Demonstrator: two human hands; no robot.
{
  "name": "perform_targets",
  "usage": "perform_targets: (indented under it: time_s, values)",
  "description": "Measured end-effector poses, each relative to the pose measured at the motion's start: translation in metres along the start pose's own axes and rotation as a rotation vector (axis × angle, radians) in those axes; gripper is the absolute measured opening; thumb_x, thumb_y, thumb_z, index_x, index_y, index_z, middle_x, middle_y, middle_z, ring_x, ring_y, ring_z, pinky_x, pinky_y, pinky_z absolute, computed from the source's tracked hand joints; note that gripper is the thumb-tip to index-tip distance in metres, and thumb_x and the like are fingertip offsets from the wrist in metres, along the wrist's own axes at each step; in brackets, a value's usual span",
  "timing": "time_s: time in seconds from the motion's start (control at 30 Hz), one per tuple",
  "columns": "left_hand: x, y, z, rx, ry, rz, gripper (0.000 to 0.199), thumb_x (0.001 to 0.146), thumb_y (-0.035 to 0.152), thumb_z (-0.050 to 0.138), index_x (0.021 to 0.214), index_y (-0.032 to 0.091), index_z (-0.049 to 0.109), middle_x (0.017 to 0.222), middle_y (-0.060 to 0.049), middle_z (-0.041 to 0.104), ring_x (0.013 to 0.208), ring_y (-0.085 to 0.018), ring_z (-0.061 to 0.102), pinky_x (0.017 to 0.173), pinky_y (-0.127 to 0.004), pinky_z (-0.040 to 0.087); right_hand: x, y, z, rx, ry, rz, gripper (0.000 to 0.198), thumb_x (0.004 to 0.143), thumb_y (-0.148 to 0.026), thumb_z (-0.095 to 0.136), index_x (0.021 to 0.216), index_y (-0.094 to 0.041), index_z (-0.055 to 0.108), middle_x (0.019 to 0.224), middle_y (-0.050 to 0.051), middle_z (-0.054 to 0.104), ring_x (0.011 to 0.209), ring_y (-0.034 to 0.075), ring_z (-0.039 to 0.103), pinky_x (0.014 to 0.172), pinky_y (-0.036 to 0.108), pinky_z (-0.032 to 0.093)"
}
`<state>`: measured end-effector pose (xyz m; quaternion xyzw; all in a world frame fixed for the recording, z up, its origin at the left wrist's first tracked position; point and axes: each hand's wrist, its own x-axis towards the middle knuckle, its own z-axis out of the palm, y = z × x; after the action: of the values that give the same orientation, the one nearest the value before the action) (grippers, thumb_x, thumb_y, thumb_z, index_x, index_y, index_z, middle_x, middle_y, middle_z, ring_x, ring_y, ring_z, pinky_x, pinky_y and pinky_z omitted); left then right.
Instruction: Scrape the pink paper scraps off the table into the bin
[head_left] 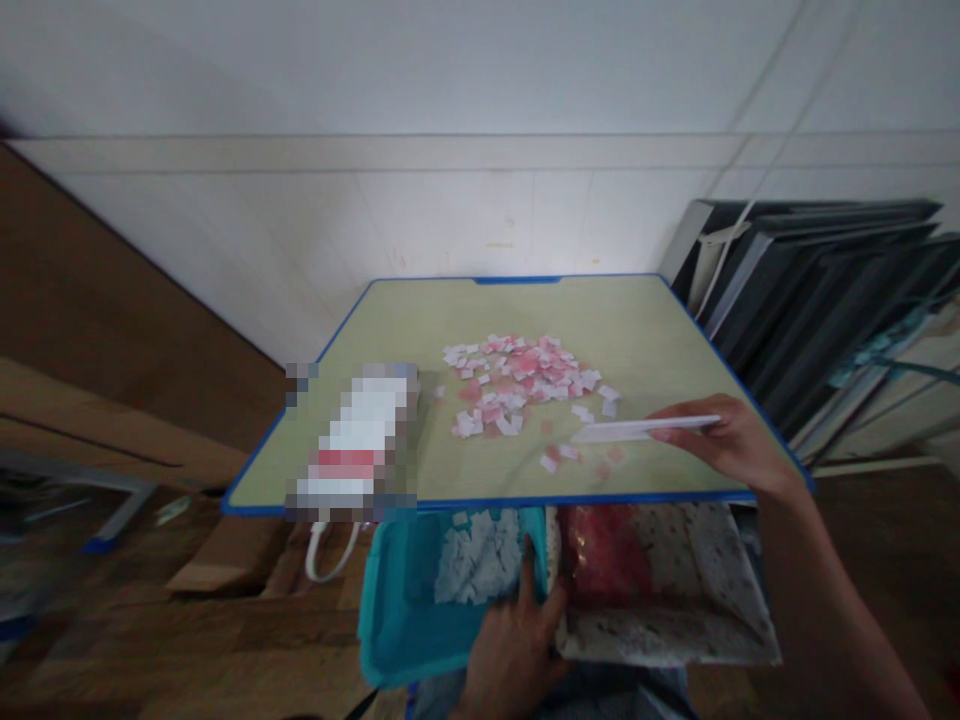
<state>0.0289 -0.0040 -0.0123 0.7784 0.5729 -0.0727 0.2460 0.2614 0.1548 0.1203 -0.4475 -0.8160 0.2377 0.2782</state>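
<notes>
My right hand [716,440] grips a thin white flat strip [615,430] above the right part of a small table [420,310] with a blue rim. Near the strip's tip lie a few loose white and pink paper-like pieces [550,464]. A larger scattered pile of such pieces [536,365] covers the table's middle. Below the front edge, my left hand [514,645] holds the right wall of a teal basin [405,640], its index finger reaching inside. White pieces [480,560] fill part of the basin. Beside it is a stained pale tray [667,635] with a shiny red bag-like thing [607,555].
A blurred-out white box-like object [360,430] stands at the table's left, with a white loop [315,570] hanging below. Dark flat panels [817,290] lean at the right. A brown board [112,300] is at the left, and a white wall [480,210] stands behind.
</notes>
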Motion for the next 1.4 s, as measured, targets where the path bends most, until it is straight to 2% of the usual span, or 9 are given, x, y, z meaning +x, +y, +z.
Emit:
perform_targets:
  time_s: [0.17,0.37,0.5,0.6,0.73,0.9,1.07,1.17,1.4]
  values:
    - [-0.001,0.0,0.002,0.003,0.014,0.005,0.092,0.061,0.03,0.067,0.132,0.036,0.008,0.14,-0.024,-0.003,0.088,-0.033,0.057,0.069,-0.042,0.045,0.004,-0.002,0.004,0.016,-0.07,-0.048,0.027,0.077,-0.037,0.053,0.08,-0.018,0.071,0.06,0.002,0.067,0.046,0.01,0.052,0.041,0.019,0.037]
    - [0.0,-0.001,0.001,0.016,-0.005,0.009,0.096,0.061,0.03,0.067,0.133,0.034,0.003,0.139,-0.026,0.002,0.087,-0.032,0.058,0.068,-0.041,0.045,0.004,-0.004,0.002,0.01,-0.053,-0.035,0.028,0.076,-0.038,0.053,0.079,-0.017,0.071,0.057,0.001,0.066,0.044,0.01,0.05,0.04,0.019,0.036]
    - [0.0,0.0,0.001,0.015,0.004,0.008,0.092,0.061,0.031,0.067,0.133,0.034,0.009,0.139,-0.026,0.002,0.087,-0.033,0.057,0.068,-0.041,0.045,0.004,-0.002,0.002,0.013,-0.066,-0.011,0.028,0.076,-0.039,0.054,0.078,-0.017,0.071,0.055,0.001,0.064,0.044,0.009,0.049,0.039,0.019,0.035]
    - [-0.001,0.0,0.002,0.022,0.027,0.008,0.091,0.064,0.035,0.065,0.133,0.035,0.005,0.139,-0.025,0.001,0.086,-0.032,0.058,0.068,-0.042,0.045,0.005,0.0,0.003,-0.006,-0.057,-0.007,0.029,0.075,-0.04,0.054,0.077,-0.017,0.071,0.054,0.001,0.064,0.042,0.01,0.049,0.038,0.019,0.034]
    - [-0.001,0.0,0.003,0.03,0.016,0.005,0.092,0.064,0.037,0.064,0.133,0.036,0.003,0.14,-0.024,-0.002,0.088,-0.032,0.057,0.069,-0.041,0.045,0.009,-0.002,0.005,-0.017,-0.016,-0.035,0.029,0.077,-0.038,0.051,0.08,-0.016,0.07,0.064,0.003,0.068,0.05,0.013,0.056,0.045,0.021,0.041]
    - [-0.001,0.0,0.001,0.021,-0.012,0.004,0.095,0.063,0.032,0.066,0.133,0.036,0.001,0.139,-0.024,-0.007,0.088,-0.031,0.057,0.07,-0.04,0.044,0.012,-0.009,0.005,-0.025,-0.052,-0.066,0.027,0.078,-0.036,0.051,0.082,-0.017,0.07,0.068,0.003,0.069,0.051,0.014,0.058,0.047,0.021,0.043]
    - [-0.001,0.0,0.001,0.006,0.012,0.014,0.101,0.062,0.03,0.067,0.133,0.034,-0.005,0.138,-0.027,-0.008,0.094,-0.034,0.054,0.07,-0.04,0.044,0.012,-0.01,0.004,-0.061,0.03,-0.053,0.027,0.078,-0.035,0.051,0.082,-0.015,0.069,0.073,0.005,0.07,0.056,0.016,0.062,0.048,0.023,0.044]
    - [0.0,0.0,0.002,0.014,0.023,0.009,0.098,0.062,0.031,0.067,0.133,0.034,0.0,0.138,-0.027,-0.006,0.094,-0.036,0.054,0.07,-0.041,0.044,0.013,-0.011,0.005,-0.072,0.039,-0.044,0.025,0.078,-0.034,0.051,0.082,-0.017,0.069,0.075,0.004,0.071,0.06,0.017,0.063,0.051,0.024,0.046]
    - [-0.001,0.001,0.004,0.028,0.045,0.009,0.101,0.061,0.033,0.068,0.133,0.034,-0.001,0.138,-0.027,-0.005,0.088,-0.034,0.057,0.067,-0.041,0.045,0.02,-0.013,0.023,-0.026,0.148,-0.095,0.021,0.078,-0.032,0.053,0.088,-0.022,0.069,0.089,0.004,0.07,0.073,0.021,0.065,0.064,0.029,0.05]
